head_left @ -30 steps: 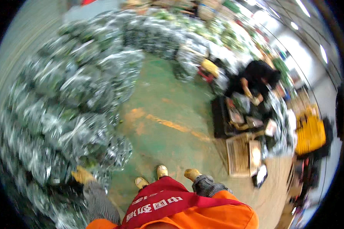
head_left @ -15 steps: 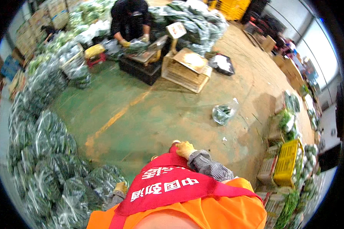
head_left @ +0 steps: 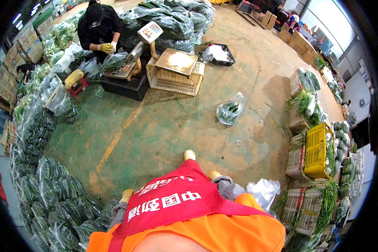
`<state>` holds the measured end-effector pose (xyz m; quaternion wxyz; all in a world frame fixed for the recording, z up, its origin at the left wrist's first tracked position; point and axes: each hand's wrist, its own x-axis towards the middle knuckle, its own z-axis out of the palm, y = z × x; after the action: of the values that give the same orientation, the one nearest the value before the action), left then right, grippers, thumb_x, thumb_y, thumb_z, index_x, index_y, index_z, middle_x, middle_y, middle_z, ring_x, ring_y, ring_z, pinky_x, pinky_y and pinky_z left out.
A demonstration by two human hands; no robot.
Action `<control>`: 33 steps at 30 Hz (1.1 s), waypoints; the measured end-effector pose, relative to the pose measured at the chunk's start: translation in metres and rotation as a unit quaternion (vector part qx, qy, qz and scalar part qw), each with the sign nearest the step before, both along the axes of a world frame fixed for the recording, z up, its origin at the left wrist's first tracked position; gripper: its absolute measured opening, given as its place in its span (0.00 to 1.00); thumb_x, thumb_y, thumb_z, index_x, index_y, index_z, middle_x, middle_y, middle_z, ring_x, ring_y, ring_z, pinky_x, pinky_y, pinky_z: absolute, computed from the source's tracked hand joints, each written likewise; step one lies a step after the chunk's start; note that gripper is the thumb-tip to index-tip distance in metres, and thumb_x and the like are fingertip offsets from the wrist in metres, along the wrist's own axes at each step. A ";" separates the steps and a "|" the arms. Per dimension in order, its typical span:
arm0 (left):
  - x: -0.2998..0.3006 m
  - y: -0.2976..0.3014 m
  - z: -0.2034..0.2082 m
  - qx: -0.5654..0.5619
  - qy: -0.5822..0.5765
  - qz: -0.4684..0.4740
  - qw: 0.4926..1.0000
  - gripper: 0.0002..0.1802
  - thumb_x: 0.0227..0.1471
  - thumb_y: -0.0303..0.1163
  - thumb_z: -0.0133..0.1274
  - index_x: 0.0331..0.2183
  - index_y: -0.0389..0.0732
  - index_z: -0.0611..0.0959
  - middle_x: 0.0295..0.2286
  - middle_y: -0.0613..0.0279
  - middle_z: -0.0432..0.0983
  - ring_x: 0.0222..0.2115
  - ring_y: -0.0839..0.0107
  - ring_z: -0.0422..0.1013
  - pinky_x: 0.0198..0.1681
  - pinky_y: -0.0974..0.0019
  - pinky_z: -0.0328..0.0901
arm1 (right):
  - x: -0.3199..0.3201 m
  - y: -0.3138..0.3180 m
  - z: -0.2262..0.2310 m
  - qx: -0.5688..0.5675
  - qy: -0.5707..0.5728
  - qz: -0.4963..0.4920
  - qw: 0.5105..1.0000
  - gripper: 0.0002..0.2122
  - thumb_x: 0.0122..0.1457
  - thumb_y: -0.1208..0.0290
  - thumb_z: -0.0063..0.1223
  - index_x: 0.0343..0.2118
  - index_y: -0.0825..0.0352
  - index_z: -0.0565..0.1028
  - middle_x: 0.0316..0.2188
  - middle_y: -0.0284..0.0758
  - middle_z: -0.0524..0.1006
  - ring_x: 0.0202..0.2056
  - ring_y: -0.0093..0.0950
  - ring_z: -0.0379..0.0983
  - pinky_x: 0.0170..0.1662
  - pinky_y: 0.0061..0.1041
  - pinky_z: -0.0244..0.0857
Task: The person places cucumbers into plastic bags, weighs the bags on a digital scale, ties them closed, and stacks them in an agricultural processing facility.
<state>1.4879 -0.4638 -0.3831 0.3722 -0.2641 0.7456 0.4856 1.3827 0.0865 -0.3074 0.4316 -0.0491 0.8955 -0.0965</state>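
Okay, left hand (head_left: 127,195), yellow-gloved, sits low at the apron's left edge, with the heap of bagged greens (head_left: 63,201) just beside it on the left; whether it touches the nearest bags is hard to say, since apron and sleeve cover much of that spot. Right hand (head_left: 214,174), also gloved, is at the apron's right edge, near a crumpled clear plastic bag (head_left: 263,194) beyond its checked sleeve. Finger state: can't tell for either hand, too little of each shows. A bag of long green vegetables (head_left: 229,114) lies on the floor ahead and to the right, well apart from both hands.

Floor (head_left: 176,130) is green, scuffed brown, with a worn yellow line (head_left: 113,145); it turns tan toward upper right. Large hall, pale wall panels upper right, strip lights upper left. Co-worker in black (head_left: 97,25), gloved hands close together, is behind a black crate (head_left: 126,86). Platform scale (head_left: 176,62) is on a cream crate (head_left: 176,82) next to it. Yellow crate (head_left: 316,151) at right among crates of greens.

Writing: red apron (head_left: 176,197) has large white characters, upside down from this view. Scale's display head (head_left: 150,32) has small coloured markings, too small to read.
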 end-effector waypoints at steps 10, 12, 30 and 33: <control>-0.126 0.091 0.096 -0.304 -0.071 -0.351 0.883 0.19 0.42 0.45 0.47 0.33 0.43 0.80 0.32 0.53 0.75 0.37 0.58 0.71 0.36 0.59 0.65 | -0.127 0.041 0.057 -0.087 0.103 -0.107 0.985 0.16 0.47 0.60 0.40 0.33 0.62 0.76 0.36 0.42 0.74 0.41 0.40 0.69 0.45 0.33 0.61; -0.213 0.166 0.189 -0.371 -0.136 -0.245 0.886 0.20 0.42 0.48 0.48 0.34 0.45 0.80 0.36 0.57 0.74 0.38 0.59 0.71 0.38 0.57 0.64 | -0.143 0.083 -0.005 -0.108 0.102 -0.228 0.962 0.16 0.46 0.57 0.42 0.33 0.62 0.75 0.38 0.41 0.73 0.41 0.39 0.69 0.44 0.35 0.61; -0.448 0.216 0.060 -0.209 -0.027 -0.522 0.826 0.19 0.47 0.42 0.43 0.38 0.43 0.75 0.33 0.48 0.74 0.36 0.54 0.71 0.38 0.56 0.65 | -0.346 0.203 -0.015 -0.071 -0.014 -0.363 0.929 0.12 0.47 0.66 0.41 0.30 0.67 0.73 0.32 0.42 0.74 0.33 0.38 0.71 0.37 0.33 0.65; -0.599 0.291 0.111 -0.227 -0.030 -0.467 0.854 0.14 0.48 0.39 0.43 0.34 0.42 0.76 0.28 0.52 0.75 0.25 0.61 0.72 0.24 0.60 0.64 | -0.384 0.217 -0.042 -0.080 0.042 -0.346 0.934 0.12 0.49 0.64 0.40 0.28 0.65 0.75 0.32 0.38 0.75 0.27 0.33 0.72 0.32 0.27 0.66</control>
<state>0.8890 -0.1733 -0.2725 0.5071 0.0233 0.8592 0.0640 0.9992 0.3032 -0.3491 0.3285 0.2261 0.8634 -0.3090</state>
